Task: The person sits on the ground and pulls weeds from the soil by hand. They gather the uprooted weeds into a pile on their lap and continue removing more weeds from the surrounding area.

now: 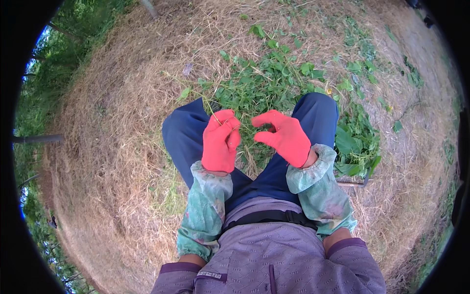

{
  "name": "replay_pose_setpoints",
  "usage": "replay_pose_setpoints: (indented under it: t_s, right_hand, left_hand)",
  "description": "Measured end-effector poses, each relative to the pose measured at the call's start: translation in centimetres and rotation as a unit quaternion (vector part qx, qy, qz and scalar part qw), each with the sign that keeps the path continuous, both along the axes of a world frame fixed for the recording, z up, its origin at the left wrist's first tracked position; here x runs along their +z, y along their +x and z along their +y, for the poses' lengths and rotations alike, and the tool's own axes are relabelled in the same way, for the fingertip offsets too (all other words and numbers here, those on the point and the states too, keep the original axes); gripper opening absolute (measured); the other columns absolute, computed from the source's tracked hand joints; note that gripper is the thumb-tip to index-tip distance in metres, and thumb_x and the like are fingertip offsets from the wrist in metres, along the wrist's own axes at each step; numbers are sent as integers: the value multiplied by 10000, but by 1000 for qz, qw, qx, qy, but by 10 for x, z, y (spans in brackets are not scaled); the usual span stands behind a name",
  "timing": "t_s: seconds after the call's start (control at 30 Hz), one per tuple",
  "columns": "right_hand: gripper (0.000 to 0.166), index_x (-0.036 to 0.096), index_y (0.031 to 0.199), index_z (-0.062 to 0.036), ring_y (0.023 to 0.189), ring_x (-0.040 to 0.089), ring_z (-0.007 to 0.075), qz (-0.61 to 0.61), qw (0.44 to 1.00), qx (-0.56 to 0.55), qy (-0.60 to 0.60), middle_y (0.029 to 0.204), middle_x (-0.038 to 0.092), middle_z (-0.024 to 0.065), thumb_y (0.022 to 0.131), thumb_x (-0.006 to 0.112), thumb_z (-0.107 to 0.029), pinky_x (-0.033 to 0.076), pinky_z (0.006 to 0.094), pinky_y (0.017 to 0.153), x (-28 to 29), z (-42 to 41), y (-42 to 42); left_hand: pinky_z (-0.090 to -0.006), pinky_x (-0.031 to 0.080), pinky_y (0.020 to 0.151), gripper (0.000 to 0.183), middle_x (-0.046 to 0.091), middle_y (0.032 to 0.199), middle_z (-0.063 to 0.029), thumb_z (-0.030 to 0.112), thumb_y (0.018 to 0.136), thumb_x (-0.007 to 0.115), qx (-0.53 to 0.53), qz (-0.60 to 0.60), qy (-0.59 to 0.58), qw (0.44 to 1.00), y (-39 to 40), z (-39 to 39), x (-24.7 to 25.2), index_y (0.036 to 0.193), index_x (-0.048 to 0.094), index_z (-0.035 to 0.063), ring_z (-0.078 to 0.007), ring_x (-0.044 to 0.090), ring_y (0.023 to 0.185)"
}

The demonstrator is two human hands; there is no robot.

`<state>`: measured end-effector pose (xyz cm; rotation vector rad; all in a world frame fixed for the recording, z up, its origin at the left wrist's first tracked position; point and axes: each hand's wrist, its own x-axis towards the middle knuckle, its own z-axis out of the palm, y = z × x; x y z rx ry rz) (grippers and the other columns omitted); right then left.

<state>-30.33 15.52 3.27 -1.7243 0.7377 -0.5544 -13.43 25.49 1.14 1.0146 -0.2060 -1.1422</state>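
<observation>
My left hand (220, 143), in a red glove, pinches a thin green plant stem (216, 117) between its fingers above my left knee's inner side. The stem rises past the hand, with a small leaf (184, 93) near its far end. My right hand (284, 137), gloved in red too, faces it a short way off. Its thumb and fingers are spread, and nothing shows between them. Beyond both hands lies a heap of cut green leafy plants (253, 84) on dry grass, between and past my knees.
By my right thigh rests a second pile of broad green leaves (354, 143). A hand tool (354, 184) with a bent metal end lies beside it, partly covered. Loose leaves (358, 40) are scattered farther out. Trees (55, 73) and thin trunks (38, 139) stand at the left.
</observation>
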Motion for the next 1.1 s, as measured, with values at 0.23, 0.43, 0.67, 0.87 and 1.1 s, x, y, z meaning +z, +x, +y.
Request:
replay_pose_setpoints:
  t_s: [0.23,0.43,0.67,0.87,1.1]
  right_hand:
    - [206,699,1013,14,567,577,82,13,967,14,253,711,652,29,860,701,-122,446,255,509,-14,-3,3]
    - [243,676,1015,47,570,583,85,0,945,42,325,756,670,43,885,678,-158,460,245,518,-33,-2,1]
    - [198,689,956,-12,645,647,207,139,974,74,163,763,689,102,873,667,-190,505,337,586,-46,-2,-6]
    - [221,686,940,-28,761,669,372,166,983,71,11,821,685,192,827,682,-217,532,427,699,-55,11,-10]
    - [238,674,907,-13,654,682,298,196,975,42,94,784,688,178,847,695,-242,538,404,636,-74,19,-4]
  left_hand:
    - [-275,405,517,281,633,875,-57,150,990,601,44,20,82,995,-6,-2,-17,1232,554,16,-125,526,596]
    - [-289,441,640,383,634,932,-8,398,1022,572,-152,142,77,975,-21,13,-58,1228,576,76,-117,566,775]
    - [-240,428,674,361,648,980,8,347,983,620,-153,45,124,979,-30,7,-56,1181,611,45,-90,566,852]
    - [-253,452,677,354,665,1014,-36,202,942,666,-193,-72,154,966,-24,12,-71,1212,595,-15,-102,596,812]
    - [-296,482,698,227,648,966,-70,71,914,680,-12,-7,120,993,-24,9,-75,1113,581,20,-156,612,805]
